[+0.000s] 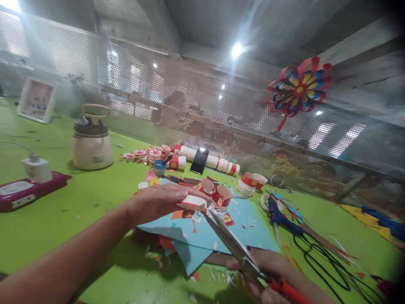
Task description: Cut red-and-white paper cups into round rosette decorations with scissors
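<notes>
My left hand (pixel 161 202) is closed on a small white and red paper cup piece (pixel 192 202), with the thumb on top and the other fingers partly hidden. In my right hand (pixel 265 270) is a pair of scissors (pixel 232 240) with red handles, blades pointing up and left. Their tips reach the edge of the cup piece; whether they bite into it I cannot tell. Just behind stand red and white cut cup pieces (pixel 223 197). Below both hands lies light blue paper (pixel 249 228), strewn with orange and white scraps.
At the left stand a jug (pixel 93 145) and a purple power strip (pixel 34 190). A phone (pixel 199 161) leans on a row of stacked paper cups (pixel 218 162) at the back. To the right lies a blue glue gun (pixel 281 217) with its black cord. A paper flower (pixel 300 89) hangs above.
</notes>
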Motion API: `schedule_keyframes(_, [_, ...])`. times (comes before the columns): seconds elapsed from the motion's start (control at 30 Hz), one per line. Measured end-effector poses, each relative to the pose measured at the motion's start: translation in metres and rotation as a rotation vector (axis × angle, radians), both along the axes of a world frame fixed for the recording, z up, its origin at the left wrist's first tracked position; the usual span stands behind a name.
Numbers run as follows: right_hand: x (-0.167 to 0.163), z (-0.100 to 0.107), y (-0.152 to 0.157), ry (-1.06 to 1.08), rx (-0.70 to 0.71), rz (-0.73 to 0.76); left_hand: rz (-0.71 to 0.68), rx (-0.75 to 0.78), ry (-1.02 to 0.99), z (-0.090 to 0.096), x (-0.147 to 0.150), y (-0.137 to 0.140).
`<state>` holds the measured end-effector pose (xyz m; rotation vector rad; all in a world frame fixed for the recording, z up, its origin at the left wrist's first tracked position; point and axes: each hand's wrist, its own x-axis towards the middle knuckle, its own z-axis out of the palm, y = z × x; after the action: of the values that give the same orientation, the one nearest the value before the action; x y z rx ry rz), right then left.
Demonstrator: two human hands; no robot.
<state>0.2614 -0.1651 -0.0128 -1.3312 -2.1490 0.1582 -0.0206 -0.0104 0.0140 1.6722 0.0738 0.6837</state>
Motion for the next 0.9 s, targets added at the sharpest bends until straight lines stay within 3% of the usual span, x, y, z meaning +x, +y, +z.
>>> schedule_keyframes(0.13, [-0.003,0.011,-0.004,0.061,-0.186,0.110,-0.133,-0.079,-0.040,-0.005,0.006,0.003])
schedule_keyframes(0.37, [-0.007,0.029,-0.012,0.217,-0.470,0.245,-0.163,-0.082,0.001,-0.006,0.007,0.005])
schedule_keyframes(0.7, [-0.006,0.029,-0.005,0.245,-0.513,0.280,-0.096,0.027,0.023,-0.006,0.004,0.009])
schedule_keyframes(0.9, [0.000,0.028,-0.009,0.233,-0.490,0.252,-0.129,-0.059,0.050,-0.005,0.006,0.006])
